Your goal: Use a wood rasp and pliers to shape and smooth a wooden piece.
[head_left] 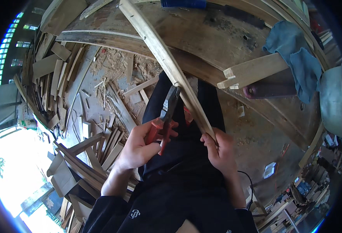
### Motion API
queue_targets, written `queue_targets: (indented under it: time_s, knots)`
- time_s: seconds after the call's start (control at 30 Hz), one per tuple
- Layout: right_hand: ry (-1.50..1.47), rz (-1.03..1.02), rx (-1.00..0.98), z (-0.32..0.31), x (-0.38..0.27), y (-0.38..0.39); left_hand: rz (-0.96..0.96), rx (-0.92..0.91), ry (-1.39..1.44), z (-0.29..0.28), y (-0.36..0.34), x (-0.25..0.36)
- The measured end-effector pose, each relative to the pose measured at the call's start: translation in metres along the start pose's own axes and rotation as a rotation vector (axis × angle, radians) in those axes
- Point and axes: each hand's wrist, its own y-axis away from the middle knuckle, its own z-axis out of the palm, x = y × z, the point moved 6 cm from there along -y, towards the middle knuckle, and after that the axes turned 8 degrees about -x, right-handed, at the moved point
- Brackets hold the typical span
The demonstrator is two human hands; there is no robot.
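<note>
My left hand is closed round the red handles of a pair of pliers. The jaws of the pliers meet the edge of a long, narrow wooden strip, about midway along it; whether they grip a nail there is too small to tell. My right hand holds the near end of the strip, thumb on top. From that hand the strip slants up and to the left, its far end over the workbench. A few small dark marks show along its face.
On the bench's right lie a notched wooden piece, a blue-grey cloth and a dark reddish handle-like object. A blue object sits at the far edge. Wood offcuts and shavings cover the floor at left.
</note>
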Motion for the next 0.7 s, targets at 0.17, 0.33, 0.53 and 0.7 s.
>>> queue_targets:
  time_s: [0.17,0.33,0.53,0.7]
  knots:
    - [0.352,-0.243,0.257,-0.013,-0.016,-0.005,-0.003,0.023,0.029,-0.006,0.008,-0.015]
    - [0.131,-0.112,0.202,-0.008,-0.006,-0.001,0.02,0.149,0.117,-0.012,0.017,-0.018]
    - [0.054,-0.01,0.164,-0.003,-0.002,0.0,0.211,0.189,0.14,-0.019,0.024,-0.005]
    - [-0.359,0.147,0.032,0.011,0.009,-0.005,0.109,0.138,0.254,-0.01,0.012,-0.004]
